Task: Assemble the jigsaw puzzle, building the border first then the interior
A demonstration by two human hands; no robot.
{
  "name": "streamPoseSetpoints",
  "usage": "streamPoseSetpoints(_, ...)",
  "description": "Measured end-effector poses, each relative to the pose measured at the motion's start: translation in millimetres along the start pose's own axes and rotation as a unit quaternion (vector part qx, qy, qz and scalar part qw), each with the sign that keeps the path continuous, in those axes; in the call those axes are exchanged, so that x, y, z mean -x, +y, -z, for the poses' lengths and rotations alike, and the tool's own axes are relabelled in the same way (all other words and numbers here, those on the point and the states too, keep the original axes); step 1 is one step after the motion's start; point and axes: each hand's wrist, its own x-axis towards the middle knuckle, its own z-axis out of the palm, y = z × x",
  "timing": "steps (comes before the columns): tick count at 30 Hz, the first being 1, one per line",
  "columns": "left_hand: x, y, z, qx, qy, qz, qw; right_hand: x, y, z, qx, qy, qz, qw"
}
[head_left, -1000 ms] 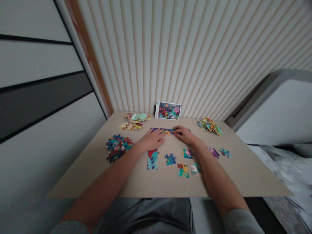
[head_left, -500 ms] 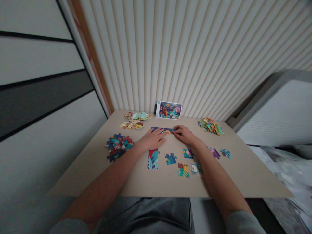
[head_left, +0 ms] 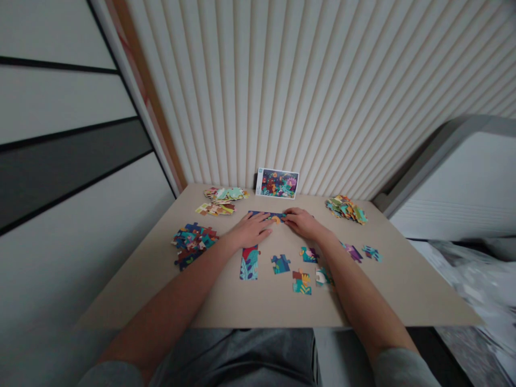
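Observation:
A strip of joined jigsaw pieces (head_left: 276,218), dark blue with a yellow-orange shape, lies toward the far side of the table. My left hand (head_left: 250,228) rests flat across its left part with the fingers spread. At the strip's right end, my right hand (head_left: 301,221) has its fingers bent and pressed together on a jigsaw piece, mostly hidden beneath them. Below my left hand, a red and light-blue section (head_left: 249,264) runs toward me; the hand covers where it may meet the strip. Closest to my right forearm are several loose pieces, among them a blue one (head_left: 280,264).
A picture card (head_left: 278,184) leans upright against the pleated wall. Piles of pieces lie at the left (head_left: 193,244), back left (head_left: 226,194) and back right (head_left: 346,209). Purple (head_left: 352,252) and teal (head_left: 371,253) pieces sit right of my forearm. The table (head_left: 419,301) ends before my lap.
The camera view has shifted slightly. Both hands stay at the strip, with the right fingers barely moved at its right end.

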Motion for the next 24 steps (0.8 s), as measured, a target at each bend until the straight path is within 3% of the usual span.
streamPoseSetpoints(11, 2, 0, 1.2, 0.005, -0.002, 0.000, 1.000, 7, 8, -4, -0.093, 0.025, -0.012, 0.995)
streamPoseSetpoints(17, 6, -5, 2.0, -0.002, -0.005, 0.003, 1.000, 19, 17, -11, -0.155, 0.047, -0.064, 0.985)
streamPoseSetpoints(24, 16, -8, 6.6, -0.008, -0.012, 0.009, 1.000, 20, 11, -9, -0.142, 0.043, -0.082, 0.985)
